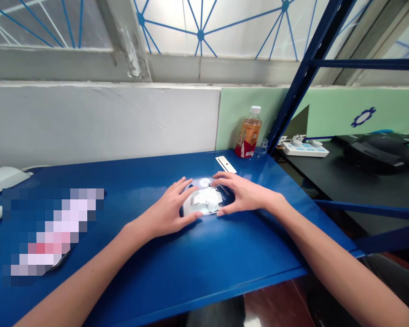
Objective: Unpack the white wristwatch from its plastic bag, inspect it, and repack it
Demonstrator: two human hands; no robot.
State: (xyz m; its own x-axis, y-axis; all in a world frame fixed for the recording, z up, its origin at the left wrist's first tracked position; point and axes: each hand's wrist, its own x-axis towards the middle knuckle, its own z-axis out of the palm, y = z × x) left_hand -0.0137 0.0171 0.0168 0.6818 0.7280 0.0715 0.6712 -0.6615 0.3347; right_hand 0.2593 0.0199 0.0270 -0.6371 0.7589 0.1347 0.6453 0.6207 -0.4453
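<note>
Assembly [206, 200], small, white, probably light and fragile, is steadied at its edges by left hand [170, 210] and right hand [240, 194], fingers spread open.

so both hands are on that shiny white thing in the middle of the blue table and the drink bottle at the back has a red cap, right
Not quite: the bottle at the back has a white cap, not a red one; only its label is red. The head view shows it. The rest holds: the left hand and right hand both rest on the shiny white thing in the middle of the blue table.
</note>
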